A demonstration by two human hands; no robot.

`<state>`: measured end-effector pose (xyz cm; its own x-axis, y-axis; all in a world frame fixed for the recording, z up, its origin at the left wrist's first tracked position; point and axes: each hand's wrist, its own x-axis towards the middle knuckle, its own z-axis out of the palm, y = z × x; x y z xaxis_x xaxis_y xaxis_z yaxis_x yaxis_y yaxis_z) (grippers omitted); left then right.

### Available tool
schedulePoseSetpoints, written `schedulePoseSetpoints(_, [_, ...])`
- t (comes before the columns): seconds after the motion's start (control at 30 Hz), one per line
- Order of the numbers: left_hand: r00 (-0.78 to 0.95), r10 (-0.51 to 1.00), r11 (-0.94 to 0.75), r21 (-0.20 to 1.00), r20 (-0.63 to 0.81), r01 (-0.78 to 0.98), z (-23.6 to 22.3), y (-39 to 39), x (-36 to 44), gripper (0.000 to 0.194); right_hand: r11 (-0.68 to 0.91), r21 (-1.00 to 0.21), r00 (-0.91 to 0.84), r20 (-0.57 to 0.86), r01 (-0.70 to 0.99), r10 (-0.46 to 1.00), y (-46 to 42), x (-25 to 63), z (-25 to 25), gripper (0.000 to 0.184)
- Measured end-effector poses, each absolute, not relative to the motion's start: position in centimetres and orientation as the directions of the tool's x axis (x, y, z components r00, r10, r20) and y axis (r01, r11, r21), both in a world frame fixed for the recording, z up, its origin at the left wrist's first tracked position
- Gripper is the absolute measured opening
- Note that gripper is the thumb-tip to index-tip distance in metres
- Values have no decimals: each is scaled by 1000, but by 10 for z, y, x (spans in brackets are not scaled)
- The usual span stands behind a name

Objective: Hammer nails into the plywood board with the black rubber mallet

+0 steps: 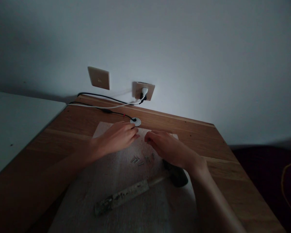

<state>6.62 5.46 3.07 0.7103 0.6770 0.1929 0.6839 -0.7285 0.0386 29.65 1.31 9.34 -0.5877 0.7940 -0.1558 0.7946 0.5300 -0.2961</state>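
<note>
My left hand (122, 135) is over the far part of a pale board (87, 200), its fingers curled together. My right hand (165, 144) faces it a short gap away, fingers also bent closed. Anything pinched in either hand is hidden or too small to name. Between and below them, several small metal pins or nails (137, 160) lie loose on the board. A black-headed mallet (179, 176) rests nearer to me, its worn, stained handle (129, 193) pointing left. The right wrist partly covers the mallet's head.
The board lies on a wooden desk (220, 171) against a white wall (196, 64). Behind my hands are a cable grommet (135, 121), black and white cables (104, 106) and a socket (149, 92) with plugs. A blank wall plate (99, 78) is further left.
</note>
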Motion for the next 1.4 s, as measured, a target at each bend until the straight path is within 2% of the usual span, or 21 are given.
schedulePoseSetpoints(0.17, [757,645,-703,312,-99,639,54,50,54,29,556,-419,-668,-186,718,721,15,293,88,22])
schedulePoseSetpoints(0.27, [763,608,-674,365,-219,643,62,44,54,25,556,-466,-691,-188,689,698,17,293,83,20])
schedulePoseSetpoints(0.37, [767,580,-667,380,-276,641,64,39,58,23,536,-481,-684,-207,694,700,16,292,81,20])
schedulePoseSetpoints(0.53, [790,543,-690,386,-284,612,60,36,61,20,491,-482,-660,-287,726,694,13,289,87,13])
schedulePoseSetpoints(0.7, [803,540,-701,393,-251,595,56,36,60,22,462,-490,-642,-307,739,702,12,288,86,11])
schedulePoseSetpoints(0.97, [788,556,-697,367,-266,616,57,33,62,22,469,-546,-671,-254,694,697,16,289,79,22])
schedulePoseSetpoints(1.4, [765,571,-678,354,-299,645,64,30,66,25,508,-591,-721,-192,627,666,15,287,73,22])
